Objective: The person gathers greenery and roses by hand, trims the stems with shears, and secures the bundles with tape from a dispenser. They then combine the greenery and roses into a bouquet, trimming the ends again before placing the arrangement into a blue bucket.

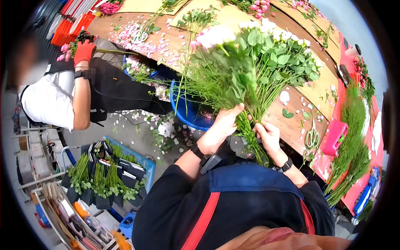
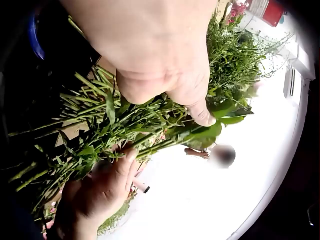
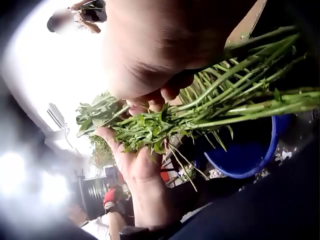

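Note:
A leafy bouquet with pale blooms at its top stands over the table edge, blurred in its upper part. My left hand grips it round the stems, thumb against the leaves. Just right of it, my right hand pinches stems of the same bunch between thumb and fingers. Green stem ends stick out below both hands. In the left wrist view, the left hand covers part of the bunch, and the right hand is close against the stems. Behind the bouquet lie white roses with green leaves.
A blue bucket stands below the table edge. Scissors and a pink box lie to the right, near long green sprigs. Another person works at the left. A blue crate holds wrapped stems.

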Motion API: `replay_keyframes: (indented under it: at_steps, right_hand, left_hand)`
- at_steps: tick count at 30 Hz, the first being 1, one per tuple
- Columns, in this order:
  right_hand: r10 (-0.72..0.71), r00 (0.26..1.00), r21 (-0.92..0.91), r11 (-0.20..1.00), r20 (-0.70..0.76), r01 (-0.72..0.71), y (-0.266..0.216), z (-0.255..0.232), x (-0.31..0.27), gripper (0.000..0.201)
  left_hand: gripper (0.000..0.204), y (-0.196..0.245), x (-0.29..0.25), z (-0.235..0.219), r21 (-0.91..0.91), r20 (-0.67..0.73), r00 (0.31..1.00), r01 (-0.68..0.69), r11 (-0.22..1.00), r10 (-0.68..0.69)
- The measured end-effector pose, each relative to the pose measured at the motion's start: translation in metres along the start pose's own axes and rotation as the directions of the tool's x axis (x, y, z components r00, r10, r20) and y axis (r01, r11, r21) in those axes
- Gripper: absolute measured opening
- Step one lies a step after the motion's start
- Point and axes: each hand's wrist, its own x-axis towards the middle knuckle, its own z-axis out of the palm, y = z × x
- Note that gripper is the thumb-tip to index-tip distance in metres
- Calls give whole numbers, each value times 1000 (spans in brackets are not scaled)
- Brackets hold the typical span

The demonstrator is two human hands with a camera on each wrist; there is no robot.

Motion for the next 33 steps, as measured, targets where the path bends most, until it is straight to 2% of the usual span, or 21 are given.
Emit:
replay_keyframes:
  at_steps: [1,3,5,8,9,11,12,15,19,20,21,23,24,25,27,28,29,31,33]
  right_hand:
    - [-21,999,-65,998,26,22,-1,2,-1,15]
    - [-177,983,-134,974,39,181,-4,5,1,18]
    - [-359,933,-201,913,22,356,-3,8,2,20]
    - [-485,868,-327,807,110,492,-6,9,2,22]
    - [-469,873,-378,790,135,483,-8,9,1,23]
    - [-432,884,-476,748,180,463,-12,11,-2,25]
    - [-483,851,-491,701,206,516,-13,14,-2,25]
    - [-477,838,-489,682,264,543,-10,16,-5,24]
    - [-489,831,-470,688,264,554,-16,21,-4,23]
    - [-496,818,-517,638,291,571,-19,23,-2,19]
    - [-477,812,-606,551,335,574,-18,25,-1,17]
    - [-399,809,-633,504,432,587,-21,28,3,19]
    - [-311,800,-613,520,513,595,-22,25,7,25]
    - [-125,797,-591,606,590,533,-37,24,17,26]
    - [-97,814,-411,826,572,387,-36,12,50,23]
    - [-126,910,-546,764,395,343,-38,9,72,23]
    - [-177,962,-665,695,209,273,-42,6,99,22]
    - [-238,971,-825,543,25,154,-32,-6,154,29]
    - [-181,982,-918,397,-50,26,-29,-5,187,32]
  left_hand:
    - [25,-1,1,0,15,58,998,-31,999,30]
    - [27,-2,1,-5,60,67,998,0,998,-4]
    - [26,-6,0,-8,55,62,998,-33,998,30]
    - [24,-8,-3,-9,18,42,999,-7,1000,7]
    - [23,-6,-5,-6,1,35,999,13,1000,-13]
    - [22,-5,-12,0,60,5,998,-65,996,64]
    - [22,-5,-16,3,91,-10,995,-99,991,100]
    - [23,-3,-19,-6,98,-36,996,-79,992,83]
    - [24,1,-23,-13,19,10,999,-54,998,54]
    - [27,0,-20,-22,74,38,999,-33,997,31]
    - [29,3,-23,-14,95,60,994,-92,991,87]
    - [27,4,-32,-12,74,-102,994,-42,996,50]
    - [24,5,-29,-29,75,24,998,-59,995,57]
    - [20,4,-28,-38,62,-36,998,-46,997,48]
    - [19,3,-32,-42,-22,54,993,-105,994,106]
    - [16,7,-36,-36,-6,26,993,-114,993,114]
    - [16,9,-36,-39,-15,51,992,-117,993,117]
    - [17,11,-40,-46,-31,103,986,-126,992,128]
    - [19,14,-41,-49,-21,120,985,-123,992,125]
